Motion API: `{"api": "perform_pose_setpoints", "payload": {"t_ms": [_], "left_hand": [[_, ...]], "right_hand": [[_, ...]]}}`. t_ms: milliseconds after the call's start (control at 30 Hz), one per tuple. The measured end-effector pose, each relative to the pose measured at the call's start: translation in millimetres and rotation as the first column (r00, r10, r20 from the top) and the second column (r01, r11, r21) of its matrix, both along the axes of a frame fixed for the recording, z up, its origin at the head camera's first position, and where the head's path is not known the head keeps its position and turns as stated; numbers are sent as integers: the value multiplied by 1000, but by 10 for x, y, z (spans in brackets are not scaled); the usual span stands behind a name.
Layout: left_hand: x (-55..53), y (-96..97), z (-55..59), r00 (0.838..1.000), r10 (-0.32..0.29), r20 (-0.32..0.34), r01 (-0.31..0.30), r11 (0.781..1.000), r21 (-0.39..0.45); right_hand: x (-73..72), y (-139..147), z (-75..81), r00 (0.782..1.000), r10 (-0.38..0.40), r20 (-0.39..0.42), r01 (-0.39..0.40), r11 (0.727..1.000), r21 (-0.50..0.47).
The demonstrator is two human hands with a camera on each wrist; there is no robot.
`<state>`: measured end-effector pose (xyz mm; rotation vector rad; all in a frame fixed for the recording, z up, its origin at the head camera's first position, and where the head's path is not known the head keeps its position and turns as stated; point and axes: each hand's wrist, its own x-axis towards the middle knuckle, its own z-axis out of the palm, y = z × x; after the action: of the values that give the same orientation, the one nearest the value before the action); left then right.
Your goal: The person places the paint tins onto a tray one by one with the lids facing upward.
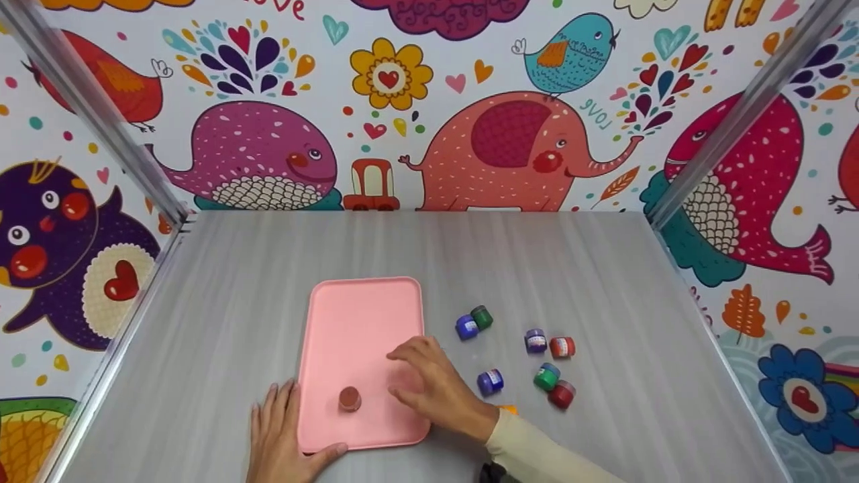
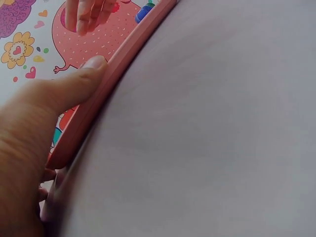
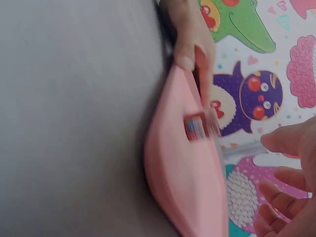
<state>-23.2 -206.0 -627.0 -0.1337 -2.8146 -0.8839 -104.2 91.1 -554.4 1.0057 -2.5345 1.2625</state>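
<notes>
A pink tray (image 1: 366, 315) lies on the grey table, and a small brown-topped paint pot (image 1: 349, 399) stands on its near half. In the right wrist view the same pot (image 3: 201, 126) shows a label and is blurred. My left hand (image 1: 278, 429) rests at the tray's near left corner, its straight fingers along the left side and its thumb at the near rim. Over the tray's right side hovers my right hand (image 1: 439, 386), fingers apart and loosely bent, with nothing between them. The right fingers (image 3: 276, 144) are spread to the right of the pot in the right wrist view.
Right of the tray lie several paint pots: blue (image 1: 467, 327) beside dark green (image 1: 481, 316), another blue (image 1: 490, 382), purple (image 1: 535, 341), orange-red (image 1: 562, 347), green (image 1: 547, 376) and dark red (image 1: 562, 394). An orange thing (image 1: 509, 408) shows partly behind my right wrist. Patterned walls enclose the table.
</notes>
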Motion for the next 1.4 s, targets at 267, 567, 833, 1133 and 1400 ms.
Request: {"api": "perform_pose_setpoints", "payload": {"t_ms": [267,567,833,1133,1400], "left_hand": [[-9,1,49,997,13,80,-12,1000,-13],[-7,31,31,997,16,80,-15,1000,-4],[-21,22,47,994,19,111,-18,1000,-9],[-23,5,59,993,21,116,-19,1000,-22],[-18,20,100,986,29,164,-25,999,-28]], "right_hand": [[-72,426,70,995,-59,83,52,995,85],[-36,932,24,993,-15,121,-2,990,138],[-26,1227,27,992,-18,121,-12,969,246],[-31,1390,-23,985,-29,168,-23,955,295],[-22,1483,-76,979,-38,202,-28,949,315]]}}
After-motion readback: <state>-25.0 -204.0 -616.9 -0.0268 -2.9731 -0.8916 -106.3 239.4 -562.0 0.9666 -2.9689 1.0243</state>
